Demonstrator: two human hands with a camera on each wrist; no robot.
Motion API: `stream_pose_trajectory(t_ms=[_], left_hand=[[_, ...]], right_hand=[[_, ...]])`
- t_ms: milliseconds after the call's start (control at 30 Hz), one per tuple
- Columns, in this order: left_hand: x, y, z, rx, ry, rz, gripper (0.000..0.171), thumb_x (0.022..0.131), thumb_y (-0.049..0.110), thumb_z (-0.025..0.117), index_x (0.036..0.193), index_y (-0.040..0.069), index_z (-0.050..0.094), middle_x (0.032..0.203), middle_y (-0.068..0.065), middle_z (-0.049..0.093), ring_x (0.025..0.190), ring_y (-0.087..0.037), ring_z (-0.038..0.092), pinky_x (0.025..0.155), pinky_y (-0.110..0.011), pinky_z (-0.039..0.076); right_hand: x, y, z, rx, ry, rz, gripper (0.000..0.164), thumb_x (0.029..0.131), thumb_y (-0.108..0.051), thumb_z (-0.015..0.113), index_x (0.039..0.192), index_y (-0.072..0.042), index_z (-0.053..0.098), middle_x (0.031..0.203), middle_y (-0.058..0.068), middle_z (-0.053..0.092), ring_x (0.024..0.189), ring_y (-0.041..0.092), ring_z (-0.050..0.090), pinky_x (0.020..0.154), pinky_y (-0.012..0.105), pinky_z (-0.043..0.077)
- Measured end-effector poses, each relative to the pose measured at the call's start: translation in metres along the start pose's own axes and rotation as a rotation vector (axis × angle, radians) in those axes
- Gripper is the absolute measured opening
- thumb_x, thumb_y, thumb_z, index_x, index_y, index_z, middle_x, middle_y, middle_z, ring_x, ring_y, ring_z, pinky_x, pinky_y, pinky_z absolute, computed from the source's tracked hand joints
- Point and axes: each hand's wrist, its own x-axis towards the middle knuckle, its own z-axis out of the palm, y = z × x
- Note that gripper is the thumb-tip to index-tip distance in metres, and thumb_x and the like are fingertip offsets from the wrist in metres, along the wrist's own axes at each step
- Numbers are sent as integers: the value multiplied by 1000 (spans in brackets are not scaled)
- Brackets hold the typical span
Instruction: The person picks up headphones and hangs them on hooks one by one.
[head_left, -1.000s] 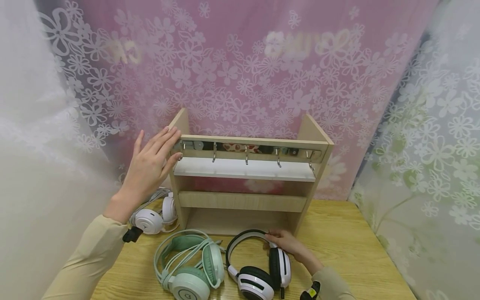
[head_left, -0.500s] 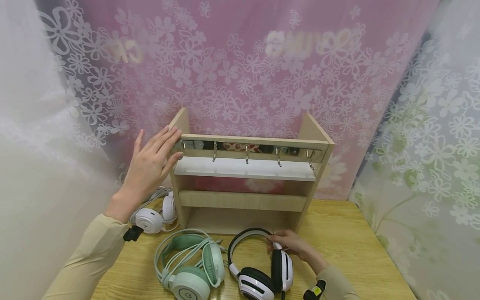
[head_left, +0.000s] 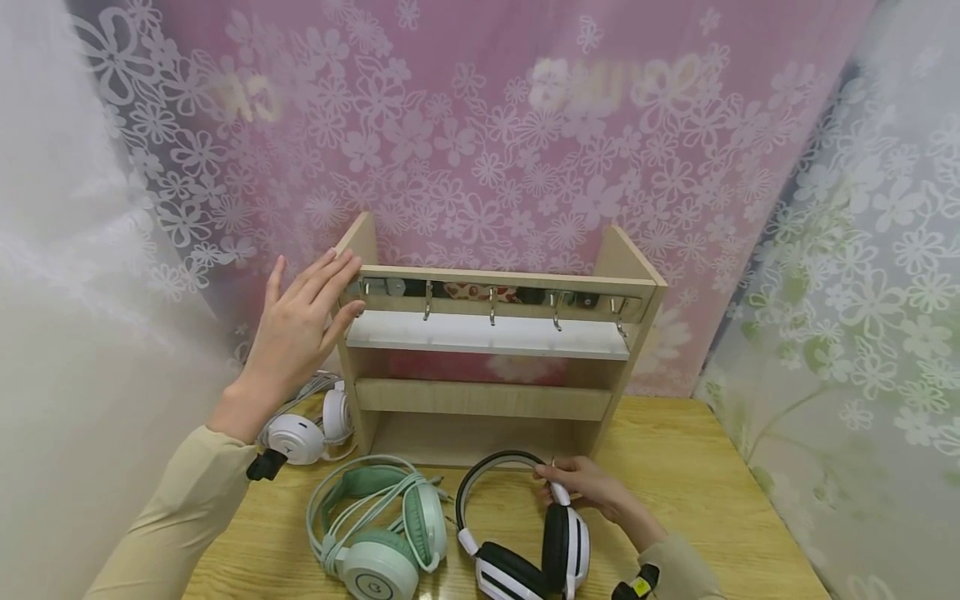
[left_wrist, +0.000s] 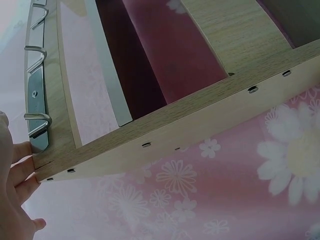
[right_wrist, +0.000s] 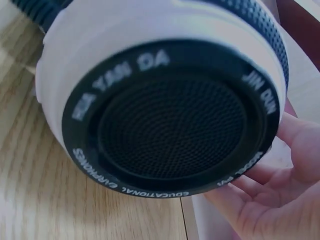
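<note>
In the head view my left hand (head_left: 296, 321) rests on the upper left corner of a wooden rack (head_left: 480, 398), its fingers straight. The left wrist view shows those fingertips touching the rack's edge beside a metal hook strip (left_wrist: 37, 95). At the lower right, my right hand (head_left: 592, 486) pinches the headband of black-and-white headphones (head_left: 566, 546) near the right earcup. One round earcup (right_wrist: 172, 125) fills the right wrist view and hides part of that hand (right_wrist: 280, 190). Mint green headphones (head_left: 382, 542) with a wrapped cable lie to their left.
White headphones (head_left: 300, 437) lie on the wooden table (head_left: 682, 500) left of the rack, partly behind my left forearm. A white shelf (head_left: 487, 335) sits behind the hooks. A pink flowered curtain (head_left: 480, 133) hangs at the back, with pale sheets at both sides.
My right hand and the black-and-white headphones have shifted slightly to the right. The left hand stays on the rack's corner.
</note>
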Motion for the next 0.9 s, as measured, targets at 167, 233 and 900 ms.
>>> stream_pose_trajectory(t_ms=[167,233,900], left_hand=[[0,0,1,-2,11,6,63,107,54,39,151,10,49,153,-9,50,145,-27,41,124,-57,3],[1,0,1,-2,15,9,61,107,52,41,150,10,49,153,-9,50,145,-27,41,124,-57,3],[-1,0,1,-5,11,0,60,97,25,68,151,11,49,154,-8,49,146,-28,41,124,-57,2]], right_hand=[[-5,-4,1,-4,-5,-29,52,105,-38,56,123,11,63,96,10,72,90,23,71,72,34,57],[-7,-3,1,-9,-6,-42,52,105,-38,55,123,10,63,96,10,72,91,24,71,72,33,56],[-22,6,9,66,86,-127,50,109,-30,49,126,17,56,113,22,70,108,38,69,77,29,59]])
